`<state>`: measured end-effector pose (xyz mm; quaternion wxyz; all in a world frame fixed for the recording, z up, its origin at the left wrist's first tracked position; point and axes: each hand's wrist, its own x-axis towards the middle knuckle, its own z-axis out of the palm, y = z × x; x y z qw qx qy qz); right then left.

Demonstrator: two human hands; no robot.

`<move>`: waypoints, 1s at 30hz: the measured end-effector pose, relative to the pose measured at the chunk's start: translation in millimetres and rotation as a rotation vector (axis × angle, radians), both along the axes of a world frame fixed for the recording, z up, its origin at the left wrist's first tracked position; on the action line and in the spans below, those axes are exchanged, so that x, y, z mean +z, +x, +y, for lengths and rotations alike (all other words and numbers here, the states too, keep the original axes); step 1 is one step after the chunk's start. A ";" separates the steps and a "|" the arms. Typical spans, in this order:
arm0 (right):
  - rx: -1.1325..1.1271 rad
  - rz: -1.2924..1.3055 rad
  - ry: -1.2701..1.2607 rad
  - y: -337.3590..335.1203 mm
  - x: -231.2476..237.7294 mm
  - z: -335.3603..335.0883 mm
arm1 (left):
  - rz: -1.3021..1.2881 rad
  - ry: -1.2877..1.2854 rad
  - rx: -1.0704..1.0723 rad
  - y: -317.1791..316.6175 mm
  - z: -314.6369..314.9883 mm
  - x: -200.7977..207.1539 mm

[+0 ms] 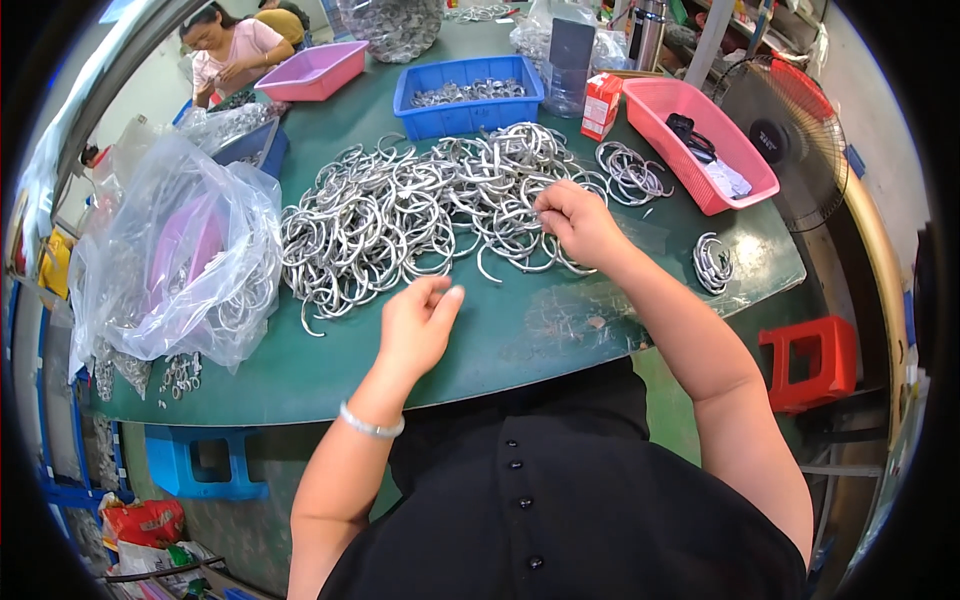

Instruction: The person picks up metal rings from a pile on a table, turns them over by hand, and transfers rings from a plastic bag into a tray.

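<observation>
A broad heap of silver-coloured open metal bangles is spread over the green table. At the heap's right side my right hand has its fingers curled and pinched together against the bangles. Whatever its fingertips hold is hidden. My left hand hovers at the heap's near edge, thumb and forefinger apart, with nothing seen between them. A band sits on my left wrist. Two smaller groups lie apart to the right: a looped cluster of bangles and a small stack of bangles near the table's right edge.
A blue tray of metal pieces stands behind the heap, with a pink basket at the right. Left is a clear plastic bag. A fan and red stool stand beyond the right edge. Another person sits far left.
</observation>
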<state>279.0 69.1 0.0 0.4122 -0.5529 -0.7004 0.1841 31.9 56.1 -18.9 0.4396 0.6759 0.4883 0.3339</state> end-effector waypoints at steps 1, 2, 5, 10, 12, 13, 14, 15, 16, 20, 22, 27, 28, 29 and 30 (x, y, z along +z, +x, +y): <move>0.006 -0.048 0.088 1.6 -2.1 -0.8 | 0.040 -0.058 -0.027 11.8 11.2 3.6; 0.020 -0.096 0.180 -0.5 -2.1 -1.8 | 0.141 0.020 -0.041 19.2 22.0 2.8; 0.023 -0.077 0.166 -4.5 -1.8 -3.4 | 0.269 0.092 -0.077 35.3 42.6 -0.2; 0.009 -0.089 0.213 0.5 -8.2 -4.9 | 0.036 -0.233 -0.007 44.6 33.0 12.9; 0.003 -0.085 0.201 5.1 -9.9 -4.3 | -0.067 -0.325 0.045 37.8 28.9 19.2; 0.011 -0.083 0.196 4.1 -9.1 -3.2 | -0.181 -0.380 0.034 29.8 28.3 19.0; 0.003 -0.077 0.168 3.5 -8.6 -3.6 | -0.241 -0.405 0.045 22.7 25.8 18.1; 0.006 -0.071 0.169 3.1 -8.3 -3.9 | -0.301 -0.430 0.055 17.2 22.2 16.4; 0.003 -0.079 0.166 3.8 -8.6 -4.3 | -0.298 -0.429 0.056 14.5 18.1 13.6; 0.007 -0.114 0.160 4.6 -9.5 -4.2 | -0.457 -0.386 0.060 15.7 3.6 -1.7; 0.011 -0.147 0.135 3.0 -7.5 -5.6 | -0.440 -0.358 -0.001 21.8 1.1 -5.8; -0.036 -0.126 0.084 -0.8 -3.3 -13.8 | -0.470 -0.254 -0.016 25.7 6.2 -1.3; -0.035 -0.149 0.104 -0.6 -1.3 -15.8 | -0.482 -0.269 -0.010 22.4 5.5 1.0; -0.039 -0.150 0.102 -0.3 0.9 -18.1 | -0.493 -0.283 -0.004 18.3 4.7 3.7; -0.030 -0.142 0.150 -0.1 3.2 -20.6 | -0.485 -0.286 -0.005 13.6 3.9 6.2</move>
